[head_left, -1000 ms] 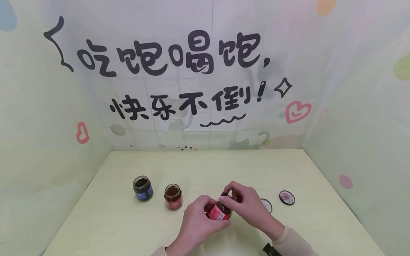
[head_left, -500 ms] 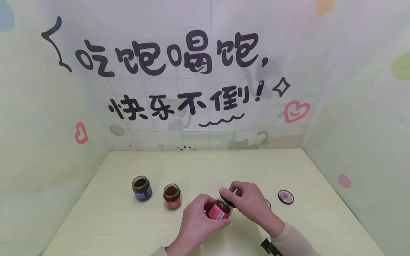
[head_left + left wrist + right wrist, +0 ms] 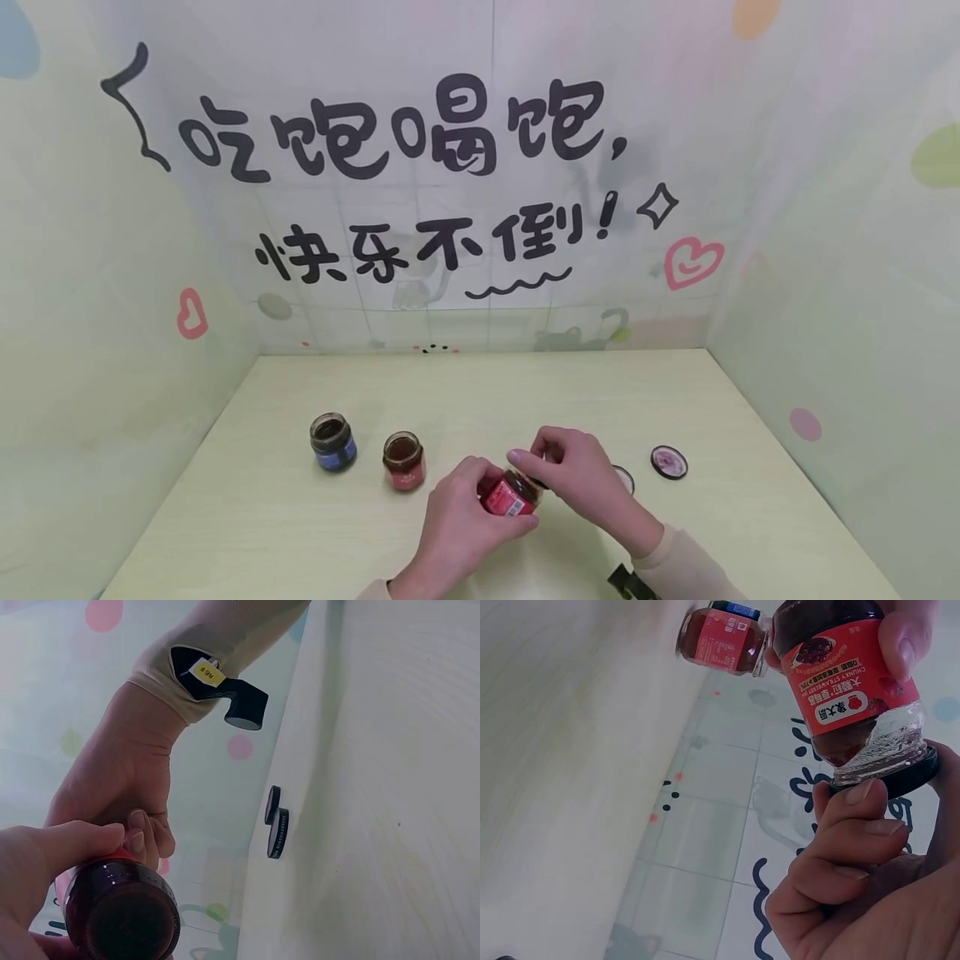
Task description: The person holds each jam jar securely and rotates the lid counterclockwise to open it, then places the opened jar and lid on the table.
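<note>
My left hand [image 3: 463, 515] grips a strawberry jam jar [image 3: 510, 495] with a red label, tilted with its mouth toward the right. With thumb and fingers my right hand [image 3: 583, 468] holds a dark lid [image 3: 909, 777] right at the jar's mouth; in the right wrist view it overlaps the glass rim. Dark red jam fills the base end, while the glass near the mouth is partly bare. The left wrist view shows the dark bottom of the jar [image 3: 129, 922] and hides the lid.
To the left on the table [image 3: 300, 533] stand two lidless jars: one with a blue label [image 3: 335, 450], the other with a pinkish-red label [image 3: 406, 475]. Right of my hands lie two loose lids: one inside-up [image 3: 670, 462], another [image 3: 624, 480] partly behind my right wrist. Printed walls enclose the table.
Half a second ago the lid stood tilted up off the jar's mouth; now it lies lower against the mouth, my right thumb moved slightly left. My left hand and the jar have barely moved.
</note>
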`<action>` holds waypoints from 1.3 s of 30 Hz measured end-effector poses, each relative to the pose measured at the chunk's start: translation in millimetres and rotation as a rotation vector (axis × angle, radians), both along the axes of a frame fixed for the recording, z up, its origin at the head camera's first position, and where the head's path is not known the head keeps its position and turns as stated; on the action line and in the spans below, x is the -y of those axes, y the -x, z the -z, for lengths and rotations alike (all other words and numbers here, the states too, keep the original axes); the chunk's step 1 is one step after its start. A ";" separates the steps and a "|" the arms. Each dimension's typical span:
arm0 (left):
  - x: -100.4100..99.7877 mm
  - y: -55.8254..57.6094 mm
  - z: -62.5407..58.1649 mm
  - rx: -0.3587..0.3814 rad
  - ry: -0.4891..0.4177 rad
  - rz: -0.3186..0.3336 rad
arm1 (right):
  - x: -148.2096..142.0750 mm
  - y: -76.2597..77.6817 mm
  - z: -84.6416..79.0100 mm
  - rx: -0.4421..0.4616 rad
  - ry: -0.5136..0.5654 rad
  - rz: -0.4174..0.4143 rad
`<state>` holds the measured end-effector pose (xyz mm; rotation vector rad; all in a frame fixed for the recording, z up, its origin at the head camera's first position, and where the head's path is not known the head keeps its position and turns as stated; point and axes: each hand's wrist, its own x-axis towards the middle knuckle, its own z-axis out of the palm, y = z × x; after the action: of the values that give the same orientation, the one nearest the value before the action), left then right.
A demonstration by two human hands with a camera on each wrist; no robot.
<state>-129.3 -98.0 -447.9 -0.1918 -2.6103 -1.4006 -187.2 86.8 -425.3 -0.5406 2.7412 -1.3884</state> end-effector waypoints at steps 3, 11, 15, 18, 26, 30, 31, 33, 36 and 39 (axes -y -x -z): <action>0.2 0.3 0.4 -0.006 0.006 0.001 | -0.8 -0.2 0.9 -0.001 0.009 -0.014; -0.1 0.9 3.0 -0.014 0.012 -0.006 | -3.2 -0.4 3.9 0.001 0.015 -0.037; 0.5 1.0 3.9 -0.010 0.012 -0.005 | -3.9 -0.6 4.5 0.014 0.028 -0.054; 0.8 1.2 4.3 0.005 0.013 -0.007 | -4.4 -0.6 4.6 0.024 0.038 -0.070; 1.9 0.5 6.1 0.027 0.003 -0.006 | -5.4 -1.5 5.2 0.033 0.047 -0.097; 2.7 -1.1 7.0 0.035 0.000 -0.005 | -5.7 -2.4 7.0 0.033 0.048 -0.114; 2.8 -1.4 7.3 0.037 -0.001 -0.006 | -5.8 -2.6 7.5 0.033 0.049 -0.118; 3.0 -2.0 7.6 0.038 0.000 -0.010 | -5.7 -2.9 8.2 0.036 0.056 -0.125; 3.4 -2.2 8.5 0.029 -0.002 -0.011 | -5.4 -3.2 8.5 0.037 0.063 -0.134; 3.9 -2.5 9.3 0.015 0.002 -0.010 | -5.4 -3.5 8.9 0.036 0.071 -0.148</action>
<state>-126.9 -101.9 -457.3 -0.1681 -2.6208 -1.4021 -183.7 92.3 -434.2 -0.6984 2.5738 -1.4489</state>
